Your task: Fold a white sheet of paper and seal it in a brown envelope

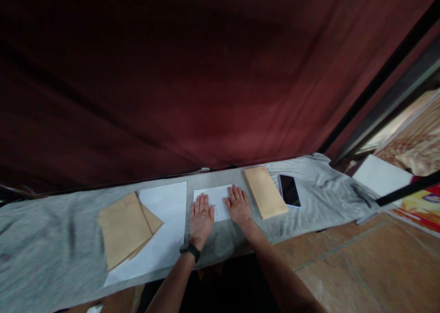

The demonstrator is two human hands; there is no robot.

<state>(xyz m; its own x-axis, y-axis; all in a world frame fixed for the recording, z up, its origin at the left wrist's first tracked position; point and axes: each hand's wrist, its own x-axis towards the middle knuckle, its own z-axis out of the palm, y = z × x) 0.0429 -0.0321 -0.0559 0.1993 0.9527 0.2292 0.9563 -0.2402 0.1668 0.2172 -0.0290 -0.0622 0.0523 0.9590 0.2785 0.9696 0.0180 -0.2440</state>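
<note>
A small white sheet of paper (220,206), perhaps folded, lies on the grey cloth in front of me. Flat on its left end rests my left hand (201,216), fingers stretched out, with a dark watch on the wrist. My right hand (239,205) presses on the right end, its fingers spread. Just right of it is a stack of brown envelopes (265,191). To the left, larger white paper (168,230) lies under several loose brown envelopes (125,228). Neither hand grips anything.
A phone (289,190) lies right of the envelope stack. The grey cloth (319,189) covers a long narrow surface against a dark red panel (220,97). Beyond its right end are a white box-like object (380,175) and a red and yellow package (421,207). Brown floor tiles (364,262) show below.
</note>
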